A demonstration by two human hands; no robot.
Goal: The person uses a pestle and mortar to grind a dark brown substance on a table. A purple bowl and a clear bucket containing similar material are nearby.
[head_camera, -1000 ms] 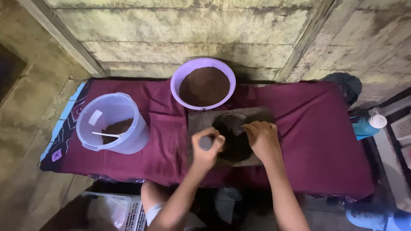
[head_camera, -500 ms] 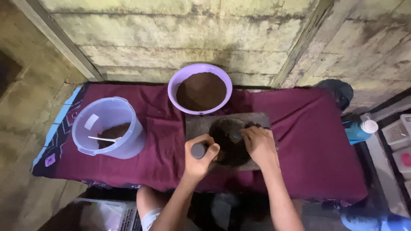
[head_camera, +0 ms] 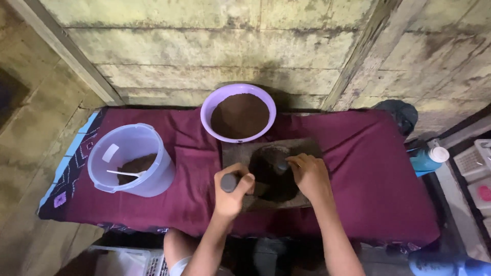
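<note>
Maroon cloth covers the tabletop, with bare room on its right side. One grinding slab sits near the front edge; left hand fingers wrap a stone roller, right hand fingers curl over the dark paste. Two containers: purple bowl behind, clear bucket left.

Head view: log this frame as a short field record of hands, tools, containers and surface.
left hand: grips one end of a grey stone roller
right hand: on the roller's other end, over dark paste
slab: flat grinding stone under the paste
bowl: purple bowl of brown powder, behind the slab
tub: clear tub with a spoon, left
surface: maroon cloth
</note>
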